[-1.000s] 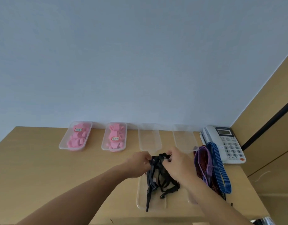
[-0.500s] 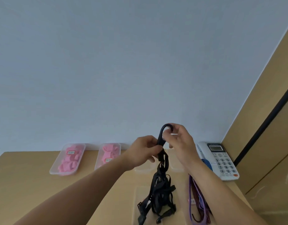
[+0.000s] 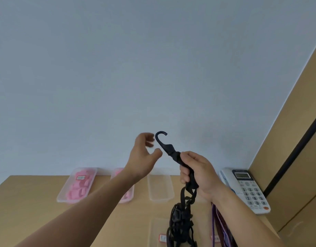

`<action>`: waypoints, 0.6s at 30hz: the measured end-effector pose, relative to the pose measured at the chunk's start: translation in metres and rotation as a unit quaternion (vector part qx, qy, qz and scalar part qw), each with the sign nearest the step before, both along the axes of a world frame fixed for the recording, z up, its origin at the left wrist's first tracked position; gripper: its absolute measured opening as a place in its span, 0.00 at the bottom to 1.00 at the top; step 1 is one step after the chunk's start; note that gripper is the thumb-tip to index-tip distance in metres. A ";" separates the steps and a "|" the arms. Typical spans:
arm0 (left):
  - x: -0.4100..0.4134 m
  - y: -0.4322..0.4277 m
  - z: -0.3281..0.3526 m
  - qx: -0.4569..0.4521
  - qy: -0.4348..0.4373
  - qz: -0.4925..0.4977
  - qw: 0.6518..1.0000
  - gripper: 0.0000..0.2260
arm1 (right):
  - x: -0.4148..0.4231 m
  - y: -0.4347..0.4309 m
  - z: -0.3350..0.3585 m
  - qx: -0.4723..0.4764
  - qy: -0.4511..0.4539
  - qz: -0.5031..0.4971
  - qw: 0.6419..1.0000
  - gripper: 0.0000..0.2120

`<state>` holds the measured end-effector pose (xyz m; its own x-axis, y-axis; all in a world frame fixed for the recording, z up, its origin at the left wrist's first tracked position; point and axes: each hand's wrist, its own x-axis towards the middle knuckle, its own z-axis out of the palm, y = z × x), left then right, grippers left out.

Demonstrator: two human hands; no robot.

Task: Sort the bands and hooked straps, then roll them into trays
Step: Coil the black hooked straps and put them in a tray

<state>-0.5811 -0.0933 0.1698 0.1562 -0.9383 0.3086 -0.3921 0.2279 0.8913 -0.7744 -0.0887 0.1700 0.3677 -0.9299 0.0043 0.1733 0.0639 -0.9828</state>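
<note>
The left hand point(image 3: 143, 155) has let go of the hooked strap point(image 3: 177, 156) it was pinching half a second ago. It now hangs just beside the hook point(image 3: 158, 141), at its nine o'clock, fingers loosely spread and holding nothing. The right hand point(image 3: 198, 173) alone grips the webbing just below the hook, fingers curled round it. The rest trails toward six o'clock into the black tangle point(image 3: 180, 223) over the near tray point(image 3: 153, 229), so the strap looks singled out but not yet pulled free for rolling.
</note>
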 end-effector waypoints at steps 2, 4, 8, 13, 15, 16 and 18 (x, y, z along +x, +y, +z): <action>0.006 -0.003 0.005 -0.079 -0.097 -0.031 0.992 0.31 | -0.002 -0.004 0.009 0.013 -0.020 0.025 0.999 0.11; 0.010 -0.005 0.010 -0.135 -0.208 -0.084 0.965 0.27 | -0.005 -0.008 0.014 0.009 -0.016 0.034 0.999 0.12; 0.010 -0.003 0.010 -0.129 -0.376 -0.129 0.909 0.10 | -0.013 -0.015 0.020 0.001 -0.027 0.016 1.000 0.15; -0.005 0.019 0.013 0.133 -0.050 -0.269 0.953 0.18 | -0.018 -0.022 0.012 -0.003 -0.057 0.007 0.998 0.13; -0.012 0.024 0.017 0.113 0.016 -0.256 0.960 0.16 | -0.015 -0.022 0.005 0.000 -0.046 -0.037 0.998 0.12; -0.015 0.025 0.017 0.103 0.032 -0.245 0.964 0.15 | -0.013 -0.022 0.001 -0.001 -0.031 -0.072 0.997 0.12; -0.019 0.025 0.019 0.097 0.061 -0.230 0.966 0.13 | -0.005 -0.021 -0.005 -0.005 0.000 -0.128 0.992 0.12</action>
